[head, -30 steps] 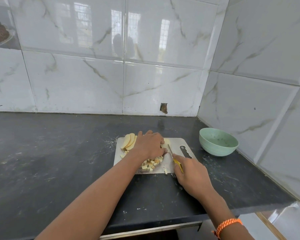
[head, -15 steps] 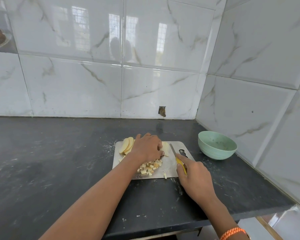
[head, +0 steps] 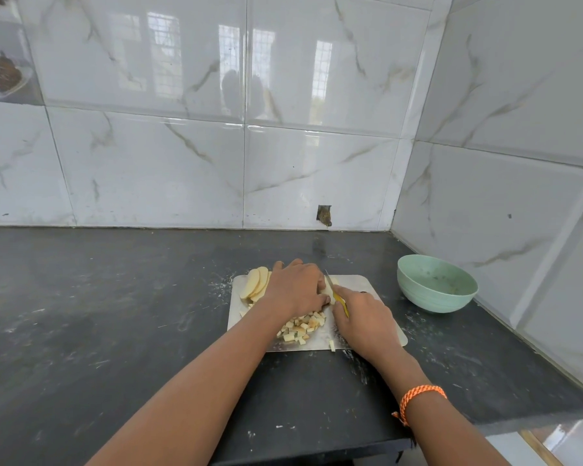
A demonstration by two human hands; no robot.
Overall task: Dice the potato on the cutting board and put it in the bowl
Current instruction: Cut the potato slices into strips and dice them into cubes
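A pale cutting board [head: 381,297] lies on the dark counter. My left hand [head: 297,290] presses down on a potato piece [head: 328,292] near the board's middle. My right hand [head: 367,317] grips a yellow-handled knife [head: 332,287], its blade set against that piece right beside my left fingers. Potato slices [head: 256,284] are stacked at the board's far left corner. A heap of small potato cubes [head: 302,327] lies on the near side, partly under my left wrist. The green bowl [head: 435,297] stands to the right of the board.
The black counter [head: 115,331] stretches far to the left. Tiled walls meet in a corner behind and to the right of the bowl. The counter's front edge runs close below my forearms. One stray cube [head: 332,345] lies at the board's near edge.
My right hand has moved the knife left and forward, from the board's right side to the potato piece under my left hand. The left hand stayed in place.
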